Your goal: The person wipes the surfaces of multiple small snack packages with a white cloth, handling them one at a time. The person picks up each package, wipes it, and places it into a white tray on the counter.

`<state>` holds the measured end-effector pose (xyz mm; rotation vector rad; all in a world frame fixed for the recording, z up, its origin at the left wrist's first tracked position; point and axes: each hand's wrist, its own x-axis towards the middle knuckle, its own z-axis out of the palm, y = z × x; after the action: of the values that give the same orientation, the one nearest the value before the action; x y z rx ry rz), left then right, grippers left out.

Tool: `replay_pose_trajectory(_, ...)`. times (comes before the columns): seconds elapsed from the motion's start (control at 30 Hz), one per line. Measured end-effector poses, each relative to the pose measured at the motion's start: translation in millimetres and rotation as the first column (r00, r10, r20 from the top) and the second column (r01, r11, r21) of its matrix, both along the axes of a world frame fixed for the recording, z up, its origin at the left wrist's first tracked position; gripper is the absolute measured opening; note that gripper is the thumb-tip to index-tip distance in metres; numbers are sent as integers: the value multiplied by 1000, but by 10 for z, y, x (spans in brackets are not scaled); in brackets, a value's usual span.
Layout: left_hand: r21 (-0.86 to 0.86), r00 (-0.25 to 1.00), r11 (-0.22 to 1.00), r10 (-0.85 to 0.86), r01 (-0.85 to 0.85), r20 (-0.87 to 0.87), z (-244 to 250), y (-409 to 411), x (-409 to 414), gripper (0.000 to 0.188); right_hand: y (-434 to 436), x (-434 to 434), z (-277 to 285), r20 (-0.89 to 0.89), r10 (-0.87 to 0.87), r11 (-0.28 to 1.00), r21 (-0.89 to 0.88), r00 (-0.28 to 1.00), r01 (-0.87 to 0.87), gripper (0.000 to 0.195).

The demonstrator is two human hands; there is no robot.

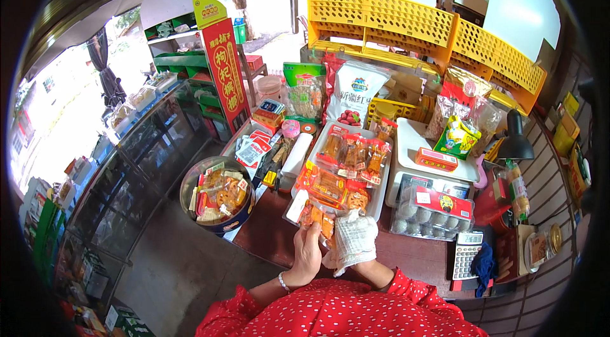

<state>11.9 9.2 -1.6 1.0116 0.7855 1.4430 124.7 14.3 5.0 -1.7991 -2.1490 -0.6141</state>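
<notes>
My left hand (307, 252), with a beaded bracelet at the wrist, grips a clear-wrapped orange snack packet (315, 219) by its near end. A crumpled white cloth (355, 236) lies over my right hand and hides most of it; only the wrist (376, 272) shows clearly. Cloth and packet meet side by side just in front of my red dotted shirt. Beyond them is a white tray (382, 194) holding several red-and-clear snack packets (355, 151). To the left, a round tin (240, 222) is filled with more wrapped snacks.
Egg cartons (431, 213) and a calculator (467, 256) sit at the right, below a black desk lamp (517, 141). Playing cards (252, 149) and a white roll (296, 153) lie left of the tray. Yellow plastic racks (381, 10) rise behind; a glass display case (143, 165) stands left.
</notes>
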Motion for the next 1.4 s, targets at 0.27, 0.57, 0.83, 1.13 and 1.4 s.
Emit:
replay_pose_trajectory(0.27, 70, 987, 985, -160, 160, 4, 382, 296, -252, 31, 50, 83, 186, -597, -241, 968, -98, 765, 229, 22)
replay_pose_trajectory(0.57, 459, 696, 863, 196, 213, -691, 369, 188, -91, 18, 86, 216, 687, 191, -122, 984, 150, 974, 94, 14)
replay_pose_trajectory(0.83, 423, 686, 833, 75, 356, -724, 274, 111, -88, 19, 26, 368, 259, -71, 78, 993, 99, 994, -70, 15)
replay_pose_trajectory(1.13, -40, 659, 749, -606, 661, -445, 318, -66, -97, 38, -20, 469, 35, -121, 51, 988, 150, 991, -33, 16)
replay_pose_trajectory(1.4, -17, 766, 829, -525, 560, -372, 336, 123, -208, 43, -32, 595, 167, -34, -162, 987, 5, 986, 163, 14)
